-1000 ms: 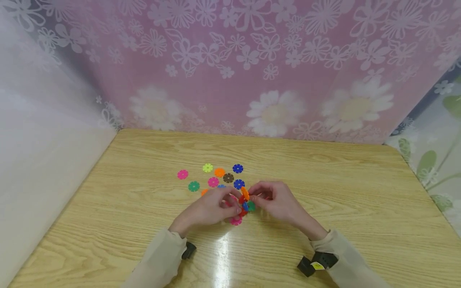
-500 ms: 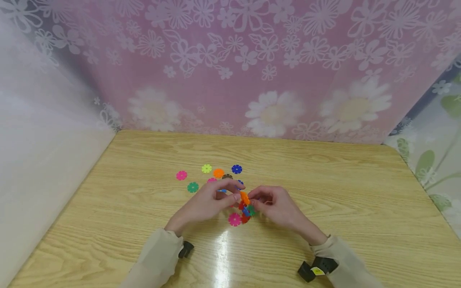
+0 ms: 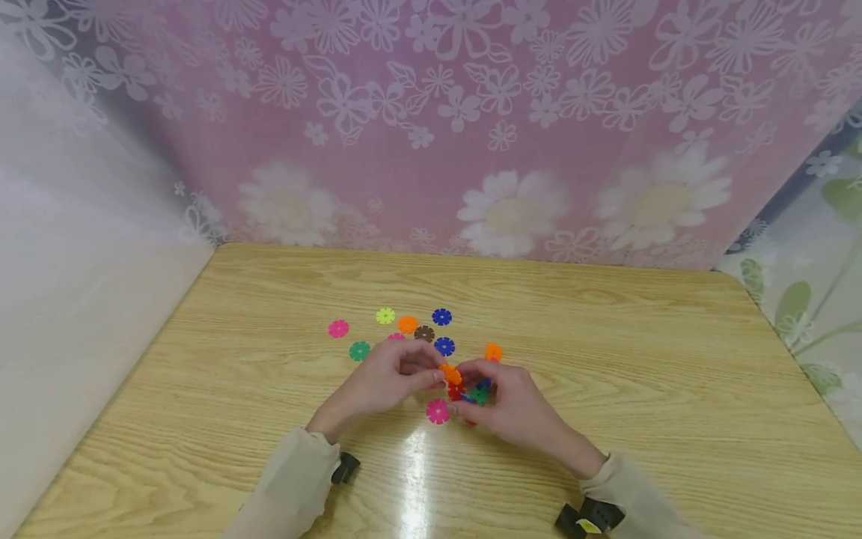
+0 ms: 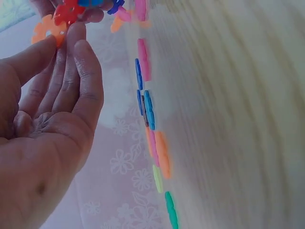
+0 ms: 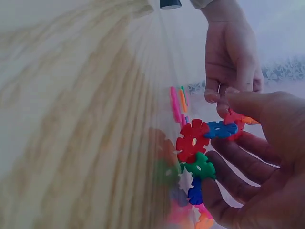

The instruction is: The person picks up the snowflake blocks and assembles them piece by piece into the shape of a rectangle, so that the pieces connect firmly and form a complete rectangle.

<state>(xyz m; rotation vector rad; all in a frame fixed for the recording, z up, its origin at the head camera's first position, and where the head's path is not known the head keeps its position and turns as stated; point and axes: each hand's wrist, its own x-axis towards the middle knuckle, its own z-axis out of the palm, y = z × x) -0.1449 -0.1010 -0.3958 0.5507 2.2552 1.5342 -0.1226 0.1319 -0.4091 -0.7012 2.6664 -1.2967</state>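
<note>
Between the hands, above the wooden table, is a chain of notched plastic discs joined at their slots. My left hand pinches the orange notched disc at one end between thumb and fingers. Around the middle of the chain, my right hand holds it with curled fingers and thumb. In the right wrist view a red disc, a blue disc and a green disc show, with a dark blue disc below. Another orange disc stands out beyond the right hand. Fingers partly hide the chain.
Several loose discs lie flat beyond and left of the hands, among them a green one, a yellow one and a brown one. A pink disc lies just in front of the hands. Patterned curtains border the table.
The joined discs have turned, and their far orange end now shows past the right hand. My right hand has shifted its fingers around the chain. The left now pinches the near orange disc.
</note>
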